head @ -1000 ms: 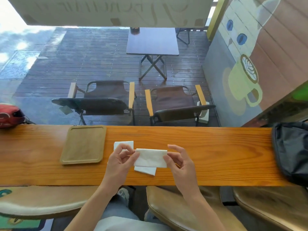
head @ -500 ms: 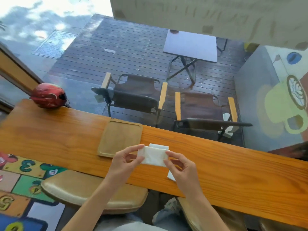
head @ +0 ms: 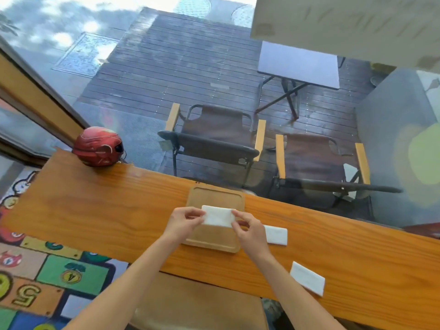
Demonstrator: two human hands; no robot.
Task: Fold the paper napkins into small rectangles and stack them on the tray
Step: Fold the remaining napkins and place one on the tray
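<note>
A folded white napkin [head: 217, 216] hangs above the wooden tray [head: 215, 196], pinched at both ends. My left hand [head: 183, 221] grips its left end and my right hand [head: 250, 231] grips its right end. The tray sits on the long wooden counter [head: 100, 210] and holds nothing besides what I carry over it. Two more folded napkins lie on the counter: one [head: 276, 235] just right of the tray, another [head: 307, 278] nearer the front edge at the right.
A red helmet [head: 98, 146] rests at the counter's far left end. A padded stool seat [head: 197, 303] stands under the counter below my arms. Beyond the window are two folding chairs [head: 214, 136] and a small table [head: 298, 65] on a wooden deck.
Both hands have carried the folded napkin leftward from over the counter to over the tray. My head has turned left, so the helmet has come into view.
</note>
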